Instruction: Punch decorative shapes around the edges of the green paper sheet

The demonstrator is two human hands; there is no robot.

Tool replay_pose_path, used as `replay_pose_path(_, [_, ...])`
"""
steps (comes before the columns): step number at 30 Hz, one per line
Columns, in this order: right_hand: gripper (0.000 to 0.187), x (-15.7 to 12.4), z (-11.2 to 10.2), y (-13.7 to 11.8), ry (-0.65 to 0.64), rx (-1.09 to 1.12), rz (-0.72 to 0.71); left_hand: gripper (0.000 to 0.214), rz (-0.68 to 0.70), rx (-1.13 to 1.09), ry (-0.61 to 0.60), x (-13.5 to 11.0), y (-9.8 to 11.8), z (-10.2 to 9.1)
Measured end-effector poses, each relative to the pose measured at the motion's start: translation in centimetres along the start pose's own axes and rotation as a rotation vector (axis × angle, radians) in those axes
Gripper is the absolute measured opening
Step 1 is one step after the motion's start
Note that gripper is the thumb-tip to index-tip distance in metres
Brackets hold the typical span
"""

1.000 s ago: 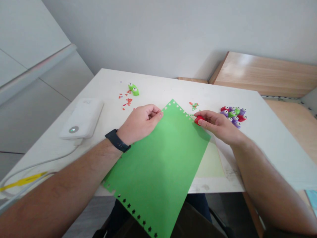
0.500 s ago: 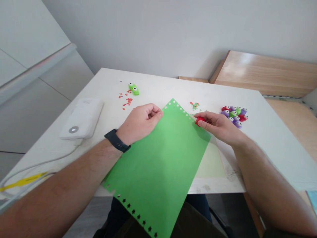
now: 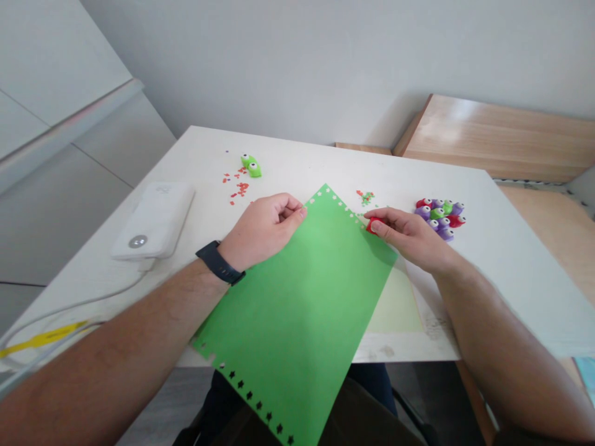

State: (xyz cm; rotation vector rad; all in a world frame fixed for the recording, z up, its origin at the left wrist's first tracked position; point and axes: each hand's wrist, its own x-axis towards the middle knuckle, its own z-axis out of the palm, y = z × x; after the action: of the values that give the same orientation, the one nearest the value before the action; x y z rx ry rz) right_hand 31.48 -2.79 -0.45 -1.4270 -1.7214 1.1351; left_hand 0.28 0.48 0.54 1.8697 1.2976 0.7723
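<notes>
A green sheet of paper [image 3: 297, 291] lies at a slant over the table's front edge, with small shapes punched along its borders; those at the bottom left look like stars. My left hand [image 3: 267, 228] pinches the sheet's upper left edge between thumb and fingers. At the upper right edge, my right hand [image 3: 411, 238] grips a small red paper punch [image 3: 372, 225], thumb on top and fingers behind. The paper's edge meets the punch, whose far side my fingers hide. Just beyond it lies a little heap of green and orange paper cutouts [image 3: 366, 197].
Several red, purple and green punches with eye-like tops [image 3: 440, 217] cluster at the right. Two green ones [image 3: 251, 165] sit at the back left near orange cutouts [image 3: 242, 189]. A white power bank [image 3: 155, 220] with a cable is at the left. Pale paper [image 3: 397, 303] lies under the sheet.
My right thumb has shifted slightly and now covers more of the red paper punch. My left hand and the green sheet stay almost where they were.
</notes>
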Motion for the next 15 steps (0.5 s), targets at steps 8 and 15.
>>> replay_pose_path(8, [0.043, 0.14, 0.21, 0.05, 0.006, 0.075, -0.006, 0.031, -0.009, -0.009, 0.001, 0.02, 0.03, -0.06])
replay_pose_path(15, [0.044, 0.05, 0.19, -0.37, 0.043, 0.129, 0.043, 0.032, -0.020, -0.008, 0.005, 0.06, 0.02, -0.07])
